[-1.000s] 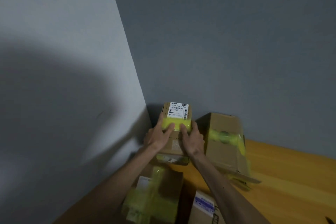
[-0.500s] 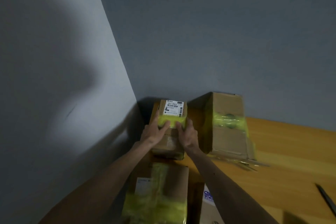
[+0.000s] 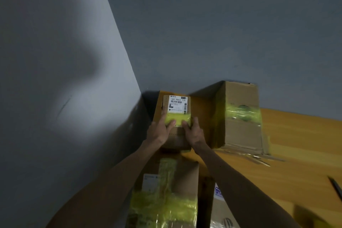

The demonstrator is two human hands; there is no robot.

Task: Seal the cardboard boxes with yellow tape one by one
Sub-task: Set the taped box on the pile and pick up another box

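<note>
1. Both hands hold one item. The left hand (image 3: 159, 132) and right hand (image 3: 194, 134) clasp the small box (image 3: 177, 138) from opposite sides, with the fingers curled down its side faces. Both thumbs lie on the yellow tape (image 3: 178, 119) that crosses its top.
2. Location: the small box is at the far corner of the tabletop (image 3: 296, 144), close to where the two walls meet. Its white label (image 3: 177, 104) faces up, just beyond the tape band. Whether the base rests fully on the tabletop cannot be told.
3. Neighbours: a large box (image 3: 240, 135) stands just to the right, banded in yellow tape. A near box (image 3: 185, 177) lies below the forearms, taped crosswise. A pen (image 3: 335, 188) lies at the right edge.
4. Step in hand (judgement): the thumbs are smoothing the band down on a box that is already taped, or the box is being parked among the finished ones. This box looks close to done.
5. Next move (judgement): press the tape ends flat, let go, then fetch an unsealed box. No tape roll is in view, so it must be found first.
</note>
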